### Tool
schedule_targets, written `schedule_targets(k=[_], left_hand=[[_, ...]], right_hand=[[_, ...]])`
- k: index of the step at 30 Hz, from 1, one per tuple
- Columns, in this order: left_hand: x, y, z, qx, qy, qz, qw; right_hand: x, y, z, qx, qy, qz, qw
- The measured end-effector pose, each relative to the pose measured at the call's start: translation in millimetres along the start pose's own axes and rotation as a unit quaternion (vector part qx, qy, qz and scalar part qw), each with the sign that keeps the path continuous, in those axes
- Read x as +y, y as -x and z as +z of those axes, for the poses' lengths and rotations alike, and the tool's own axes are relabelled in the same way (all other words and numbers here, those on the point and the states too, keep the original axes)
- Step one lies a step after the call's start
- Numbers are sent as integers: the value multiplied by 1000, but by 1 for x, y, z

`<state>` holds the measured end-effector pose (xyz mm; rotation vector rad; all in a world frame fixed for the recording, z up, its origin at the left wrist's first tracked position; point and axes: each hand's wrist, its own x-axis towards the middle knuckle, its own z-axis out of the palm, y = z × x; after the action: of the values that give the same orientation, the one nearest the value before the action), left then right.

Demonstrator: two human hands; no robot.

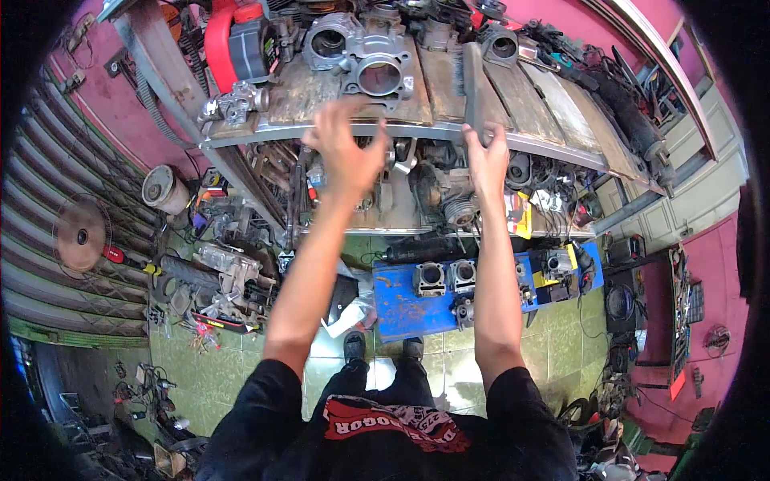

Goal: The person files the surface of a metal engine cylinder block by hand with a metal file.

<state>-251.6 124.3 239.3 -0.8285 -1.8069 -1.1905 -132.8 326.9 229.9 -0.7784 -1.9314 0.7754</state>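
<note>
My right hand (488, 152) grips the lower end of a long brush (473, 84), held upright over the shelf edge, its dark bristles facing left. My left hand (345, 148) is slightly blurred, with thumb and fingers apart and nothing between them. It is at the front edge of the shelf, just below a silver engine cylinder block (401, 60) with a large round bore. The block lies on the wooden boards, and a second metal engine part (327, 38) sits behind it to the left.
A metal-framed shelf (533, 147) with wooden boards spans the front. A small silver part (235, 104) stands at its left end. Below, a blue board (397, 317) on the tiled floor carries several cylinder blocks. A fan (82, 236) is at the left.
</note>
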Motion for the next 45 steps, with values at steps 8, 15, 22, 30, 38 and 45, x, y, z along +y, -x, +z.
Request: schedule_targets(k=[8, 15, 22, 30, 38, 45], left_hand=[[-97, -77, -3, -168, -44, 73, 982], [-106, -123, 15, -363, 129, -55, 921], [-104, -152, 32, -407, 263, -113, 867], [-95, -144, 35, -321, 227, -105, 913], [-85, -113, 33, -193, 221, 36, 955], [-89, -81, 18, -193, 113, 97, 970]], right_hand=[[-72, 62, 5, -38, -100, -9, 994], [-84, 63, 19, 35, 9, -244, 969], [-97, 57, 18, 16, 81, -285, 955], [-92, 57, 22, 27, 61, -277, 959], [-91, 53, 21, 38, 79, -289, 953], [-87, 64, 37, 33, 104, -342, 934]])
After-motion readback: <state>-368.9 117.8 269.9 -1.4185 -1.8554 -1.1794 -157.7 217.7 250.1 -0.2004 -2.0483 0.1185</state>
